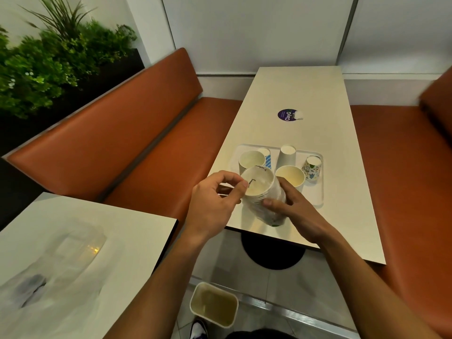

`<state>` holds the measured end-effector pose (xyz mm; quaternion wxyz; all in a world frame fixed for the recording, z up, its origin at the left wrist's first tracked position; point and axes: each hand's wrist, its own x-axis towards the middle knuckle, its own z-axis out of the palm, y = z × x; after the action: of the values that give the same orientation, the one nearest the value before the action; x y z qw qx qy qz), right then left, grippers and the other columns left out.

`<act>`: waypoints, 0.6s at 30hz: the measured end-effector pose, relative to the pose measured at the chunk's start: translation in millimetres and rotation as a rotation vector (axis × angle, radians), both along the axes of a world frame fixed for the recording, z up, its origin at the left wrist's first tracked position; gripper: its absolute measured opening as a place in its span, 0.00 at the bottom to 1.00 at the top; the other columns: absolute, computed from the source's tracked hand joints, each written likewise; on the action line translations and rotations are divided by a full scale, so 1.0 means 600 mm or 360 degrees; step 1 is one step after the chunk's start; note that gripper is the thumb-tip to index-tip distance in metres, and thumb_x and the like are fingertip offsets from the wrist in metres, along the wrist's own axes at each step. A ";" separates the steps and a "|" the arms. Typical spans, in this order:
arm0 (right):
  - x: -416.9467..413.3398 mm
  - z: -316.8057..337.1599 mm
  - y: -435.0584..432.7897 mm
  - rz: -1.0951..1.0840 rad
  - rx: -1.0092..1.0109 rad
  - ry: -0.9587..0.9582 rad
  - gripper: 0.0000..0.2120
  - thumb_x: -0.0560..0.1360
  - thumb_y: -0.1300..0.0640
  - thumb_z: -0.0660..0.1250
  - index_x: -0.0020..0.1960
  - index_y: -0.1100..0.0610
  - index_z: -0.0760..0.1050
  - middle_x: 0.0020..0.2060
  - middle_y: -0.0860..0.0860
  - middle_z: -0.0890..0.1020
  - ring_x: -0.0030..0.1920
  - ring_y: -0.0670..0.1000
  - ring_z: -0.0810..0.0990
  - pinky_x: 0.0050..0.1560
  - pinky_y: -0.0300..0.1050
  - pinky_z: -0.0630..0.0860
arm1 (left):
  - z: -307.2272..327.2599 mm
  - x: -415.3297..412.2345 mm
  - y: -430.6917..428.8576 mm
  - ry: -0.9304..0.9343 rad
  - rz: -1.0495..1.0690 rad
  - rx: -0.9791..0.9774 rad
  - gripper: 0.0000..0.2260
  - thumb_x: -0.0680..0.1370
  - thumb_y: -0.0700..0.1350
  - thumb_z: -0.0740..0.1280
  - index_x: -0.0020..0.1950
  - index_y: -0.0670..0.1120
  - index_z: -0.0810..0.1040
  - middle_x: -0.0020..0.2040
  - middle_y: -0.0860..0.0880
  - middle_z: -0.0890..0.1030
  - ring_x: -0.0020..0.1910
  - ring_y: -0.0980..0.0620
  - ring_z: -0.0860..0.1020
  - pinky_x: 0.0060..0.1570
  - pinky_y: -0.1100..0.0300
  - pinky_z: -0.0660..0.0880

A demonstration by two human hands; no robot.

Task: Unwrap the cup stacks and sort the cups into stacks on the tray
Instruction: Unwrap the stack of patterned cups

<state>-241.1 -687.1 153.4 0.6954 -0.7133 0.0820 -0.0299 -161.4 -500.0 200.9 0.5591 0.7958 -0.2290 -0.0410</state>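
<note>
At our feet a beige bin [214, 307] stands open on the tiled floor beside one shoe [197, 328], and a clear plastic bag [49, 277] lies crumpled on the neighbouring table to our left. Above the near end of the tabletop [300, 94] we hold the wrapped cup stack [263, 199] tilted, its mouth turned up toward us. Our right hand [293, 209] is clasped round its film-covered side with the thumb laid across, while our left hand [215, 201] pinches at the rim with thumb and forefinger, the other fingers curled. Just behind sits the white tray [318, 192], carrying two open cups [252, 160], a blue-striped cup [267, 156], an upturned white cup [286, 157] and an upturned patterned cup [311, 167]. Farther along the tabletop lies a round purple sticker [287, 115]; an orange bench [122, 133] and green plants [49, 57] flank the left
</note>
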 end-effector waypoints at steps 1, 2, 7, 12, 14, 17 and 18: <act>0.000 -0.003 -0.002 -0.0007 -0.0009 -0.0013 0.32 0.63 0.35 0.75 0.65 0.33 0.70 0.62 0.35 0.79 0.63 0.39 0.77 0.58 0.36 0.77 | 0.000 0.001 0.000 0.0006 -0.0010 -0.0019 0.06 0.79 0.48 0.73 0.51 0.46 0.84 0.46 0.53 0.86 0.42 0.52 0.85 0.42 0.58 0.83; -0.001 -0.005 -0.004 -0.0013 -0.0010 -0.0018 0.29 0.65 0.37 0.75 0.64 0.31 0.71 0.62 0.35 0.79 0.63 0.39 0.77 0.57 0.34 0.77 | 0.000 0.001 0.000 0.0026 -0.0021 -0.0049 0.06 0.79 0.47 0.73 0.52 0.45 0.85 0.47 0.52 0.86 0.43 0.52 0.85 0.43 0.59 0.83; -0.001 -0.014 -0.010 -0.0017 0.0057 -0.0056 0.27 0.69 0.45 0.76 0.64 0.31 0.71 0.62 0.35 0.80 0.64 0.41 0.78 0.56 0.35 0.78 | -0.001 -0.008 -0.007 0.0159 -0.0039 -0.0252 0.09 0.79 0.46 0.70 0.53 0.41 0.83 0.45 0.49 0.86 0.43 0.51 0.86 0.44 0.61 0.82; 0.000 -0.017 -0.009 -0.0027 0.0251 -0.0122 0.39 0.63 0.39 0.80 0.71 0.41 0.70 0.69 0.47 0.78 0.70 0.51 0.76 0.67 0.48 0.76 | -0.013 -0.018 -0.013 0.0273 -0.0104 -0.0385 0.05 0.80 0.38 0.69 0.56 0.40 0.80 0.45 0.50 0.86 0.41 0.50 0.85 0.43 0.62 0.82; 0.002 -0.011 -0.010 -0.0014 0.0196 -0.0133 0.37 0.63 0.40 0.79 0.70 0.37 0.71 0.68 0.44 0.78 0.69 0.51 0.76 0.68 0.48 0.75 | -0.021 -0.023 -0.015 0.0313 -0.0116 -0.0410 0.05 0.81 0.38 0.68 0.56 0.41 0.80 0.44 0.51 0.86 0.40 0.52 0.84 0.43 0.62 0.81; 0.003 -0.002 -0.012 0.0057 0.0106 -0.0107 0.30 0.64 0.41 0.76 0.64 0.28 0.72 0.63 0.37 0.79 0.67 0.47 0.77 0.65 0.45 0.77 | -0.022 -0.020 -0.018 0.0416 -0.0080 -0.0521 0.08 0.83 0.44 0.65 0.59 0.43 0.81 0.48 0.51 0.86 0.45 0.54 0.83 0.46 0.60 0.81; 0.002 -0.001 -0.012 0.0078 0.0101 -0.0103 0.30 0.64 0.40 0.76 0.64 0.28 0.72 0.63 0.37 0.80 0.67 0.46 0.77 0.65 0.45 0.76 | -0.020 -0.019 -0.018 0.0463 -0.0096 -0.0554 0.11 0.82 0.47 0.65 0.59 0.44 0.81 0.50 0.52 0.86 0.47 0.54 0.83 0.46 0.59 0.81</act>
<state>-239.9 -694.5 152.9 0.7205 -0.6913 0.0429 -0.0334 -172.8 -510.7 188.8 0.7137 0.6658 -0.1733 -0.1318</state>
